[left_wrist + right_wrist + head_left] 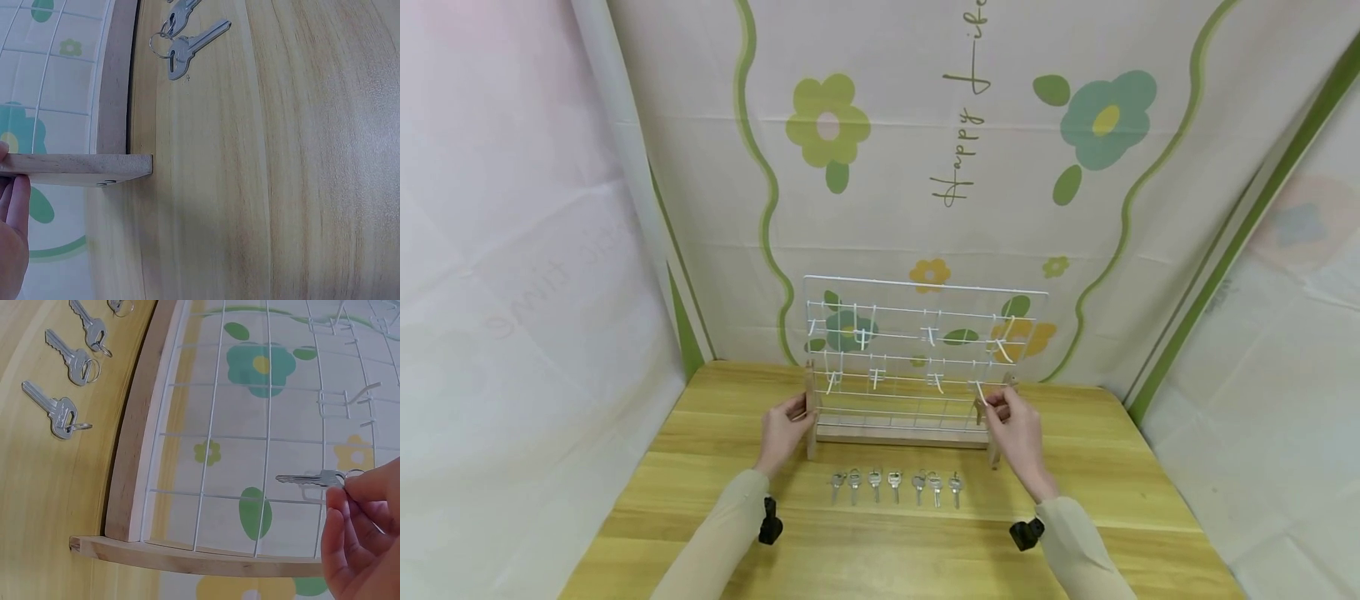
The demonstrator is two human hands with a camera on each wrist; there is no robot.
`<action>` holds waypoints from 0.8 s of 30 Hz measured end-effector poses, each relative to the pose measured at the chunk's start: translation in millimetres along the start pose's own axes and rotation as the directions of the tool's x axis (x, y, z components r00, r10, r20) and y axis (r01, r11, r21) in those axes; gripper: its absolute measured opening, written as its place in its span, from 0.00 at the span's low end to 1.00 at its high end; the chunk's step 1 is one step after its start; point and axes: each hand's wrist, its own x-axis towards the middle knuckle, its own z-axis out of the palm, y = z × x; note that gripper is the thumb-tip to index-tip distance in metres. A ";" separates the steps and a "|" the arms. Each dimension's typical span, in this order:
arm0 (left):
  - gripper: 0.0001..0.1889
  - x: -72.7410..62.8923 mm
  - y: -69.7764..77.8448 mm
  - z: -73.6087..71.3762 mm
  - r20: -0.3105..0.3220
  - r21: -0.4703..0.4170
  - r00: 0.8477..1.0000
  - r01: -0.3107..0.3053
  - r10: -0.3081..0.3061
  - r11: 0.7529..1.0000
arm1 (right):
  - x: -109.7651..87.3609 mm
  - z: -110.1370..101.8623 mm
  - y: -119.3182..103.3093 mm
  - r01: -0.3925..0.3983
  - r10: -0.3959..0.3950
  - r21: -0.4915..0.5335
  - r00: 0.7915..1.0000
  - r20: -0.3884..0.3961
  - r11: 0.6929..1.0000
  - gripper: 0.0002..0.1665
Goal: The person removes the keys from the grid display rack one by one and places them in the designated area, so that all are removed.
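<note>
A white wire grid rack [925, 286] stands upright on a wooden base [902, 435], with several white hooks on its mesh. My left hand [784, 432] holds the rack's left wooden post [811, 421], thumb and fingers on either side of it. At the lower right hook [981, 392], my right hand [1018, 432] pinches a silver key [309, 479] by its ring end. The key's blade points down toward the base, in front of the mesh. Part of its ring [355, 472] is hidden behind the fingertips.
Several silver keys [894, 481] with rings lie in a row on the wooden table [880, 550] in front of the rack. Behind stands a flower-printed cloth [880, 217], and cloth walls [527, 292] rise on both sides.
</note>
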 end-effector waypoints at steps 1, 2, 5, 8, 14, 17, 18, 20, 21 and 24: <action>0.22 0.1 0.1 0.1 0.000 0.000 1.000 0.000 0.000 1.000 | -0.7 -0.6 -0.6 0.004 -0.004 0.000 1.000 -0.001 1.000 0.05; 0.22 0.1 0.1 0.2 0.000 -0.001 1.000 0.001 -0.001 1.000 | -1.4 -1.1 -1.0 0.007 -0.007 -0.001 1.000 -0.002 1.000 0.05; 0.22 0.1 0.3 0.1 0.001 -0.005 1.000 0.002 -0.002 1.000 | -3.1 -2.6 -2.9 0.017 -0.017 -0.003 1.000 -0.004 1.000 0.05; 0.22 0.1 0.3 -0.7 0.004 -0.015 1.000 0.004 -0.004 1.000 | -5.0 -4.0 -4.6 0.029 -0.029 0.007 1.000 -0.005 1.000 0.06; 0.22 1.6 -1.9 -0.3 -0.006 -0.005 1.000 -0.023 0.023 1.000 | -10.1 -9.4 -9.9 0.047 -0.047 0.014 0.999 0.004 0.999 0.06; 0.22 1.7 -1.8 0.1 -0.014 0.001 1.000 -0.024 0.024 1.000 | -14.5 -10.9 -10.1 0.039 -0.039 0.003 0.999 0.029 0.999 0.06; 0.22 1.7 -1.8 0.2 -0.015 0.000 1.000 -0.023 0.023 1.000 | -16.4 -11.0 -9.4 0.033 -0.033 0.001 0.999 0.040 0.999 0.05; 0.22 1.5 -1.7 0.3 -0.015 0.000 1.000 -0.019 0.019 1.000 | -20.5 -10.7 -7.4 0.008 -0.007 -0.013 0.998 0.065 1.000 0.05; 0.22 1.3 -1.6 0.3 -0.014 0.003 1.000 -0.021 0.021 1.000 | -22.7 -10.2 -5.9 -0.008 0.009 -0.013 0.997 0.080 1.000 0.04; 0.22 0.7 -1.8 0.6 -0.011 0.007 1.000 -0.016 0.016 1.000 | -29.2 -7.8 -0.7 -0.068 0.069 -0.012 0.990 0.126 0.998 0.03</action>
